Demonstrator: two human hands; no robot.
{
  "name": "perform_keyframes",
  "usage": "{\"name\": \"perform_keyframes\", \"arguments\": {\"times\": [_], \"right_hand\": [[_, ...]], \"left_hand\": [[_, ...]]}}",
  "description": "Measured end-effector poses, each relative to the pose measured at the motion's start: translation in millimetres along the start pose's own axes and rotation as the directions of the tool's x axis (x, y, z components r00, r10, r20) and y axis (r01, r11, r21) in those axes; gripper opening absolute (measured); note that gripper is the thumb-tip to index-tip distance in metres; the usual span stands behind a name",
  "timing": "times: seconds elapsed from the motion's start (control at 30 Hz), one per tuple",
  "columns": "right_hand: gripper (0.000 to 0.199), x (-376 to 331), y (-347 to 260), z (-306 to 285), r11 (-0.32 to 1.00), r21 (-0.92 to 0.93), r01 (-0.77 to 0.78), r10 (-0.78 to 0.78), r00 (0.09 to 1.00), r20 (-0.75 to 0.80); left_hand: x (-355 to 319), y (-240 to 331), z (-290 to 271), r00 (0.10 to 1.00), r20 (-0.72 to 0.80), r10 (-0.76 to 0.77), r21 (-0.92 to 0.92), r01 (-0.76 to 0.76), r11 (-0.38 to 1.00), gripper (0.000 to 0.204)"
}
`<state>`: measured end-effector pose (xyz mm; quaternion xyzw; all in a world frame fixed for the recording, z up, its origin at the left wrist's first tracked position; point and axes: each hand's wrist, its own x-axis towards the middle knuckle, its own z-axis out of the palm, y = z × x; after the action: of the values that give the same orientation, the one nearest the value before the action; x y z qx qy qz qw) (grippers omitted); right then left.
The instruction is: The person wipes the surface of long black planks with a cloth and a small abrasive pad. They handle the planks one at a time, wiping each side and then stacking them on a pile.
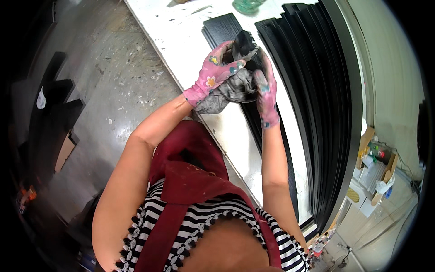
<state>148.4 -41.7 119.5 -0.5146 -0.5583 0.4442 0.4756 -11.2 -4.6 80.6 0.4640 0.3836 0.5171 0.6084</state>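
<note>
Maroon apron (190,181) nearest camera, worn over a black-and-white striped top (199,215); wearer stands close against the table edge, probably to get both arms over it. White worktable (172,36) runs diagonally, dark smudges on its surface. Long row of black boards (317,81) down its right side, packed close and lengthwise, likely to save room and leave a working strip. Narrow black boards (224,29) lie left of the row, apart from it, part under the hands; middle is hidden, so can't tell if the lower black strip is the same piece. Position in front of the wearer looks chosen for easy reach.

Crumpled grey-black cloth (240,86) is bunched between the hands, over those boards, one end trailing under the left wrist; bunching seems to keep the loose stuff manageable. Floral pink gloves on both, presumably against the black smears. Left hand (219,68): fingers curled round the upper dark clump, thumb across it. Right hand (267,93): blurred, upright along the cloth's right side; can't tell if it pinches or just steadies. Greenish clear container (247,5) at top edge, out of the way.
</note>
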Motion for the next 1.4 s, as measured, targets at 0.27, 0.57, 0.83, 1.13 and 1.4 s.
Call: {"name": "perform_keyframes", "arguments": {"times": [0.27, 0.57, 0.83, 1.13, 1.4], "right_hand": [[0.048, 25.9, 13.1, -5.7, 0.793, 0.509, -0.335, 0.291, 0.942, 0.167], [0.050, 58.3, 58.5, -25.7, 0.509, 0.779, -0.365, 0.269, 0.928, 0.259], [0.046, 134.0, 20.4, 27.2, 0.657, -0.754, 0.002, -0.108, 0.990, -0.091], [0.044, 158.1, 21.4, 58.6, 0.230, -0.956, 0.182, -0.133, 0.979, 0.154], [0.045, 137.0, -4.1, 89.1, 0.542, -0.800, 0.257, -0.010, 0.954, 0.300]], "left_hand": [[-0.6, -24.4, 8.6, 0.999, 0.040, -0.023, 0.070, 0.020, 0.997, 0.065], [-24.7, -28.1, -3.8, 0.849, 0.408, 0.337, 0.592, -0.526, 0.610, 0.081], [-23.4, -65.2, -14.2, 0.780, 0.555, 0.289, 0.660, -0.624, 0.419, 0.056], [-21.3, -59.9, -12.8, 0.782, 0.559, 0.274, 0.627, -0.615, 0.478, 0.052], [-20.4, -64.4, -5.6, 0.815, 0.527, 0.241, 0.699, -0.577, 0.423, 0.054]]}}
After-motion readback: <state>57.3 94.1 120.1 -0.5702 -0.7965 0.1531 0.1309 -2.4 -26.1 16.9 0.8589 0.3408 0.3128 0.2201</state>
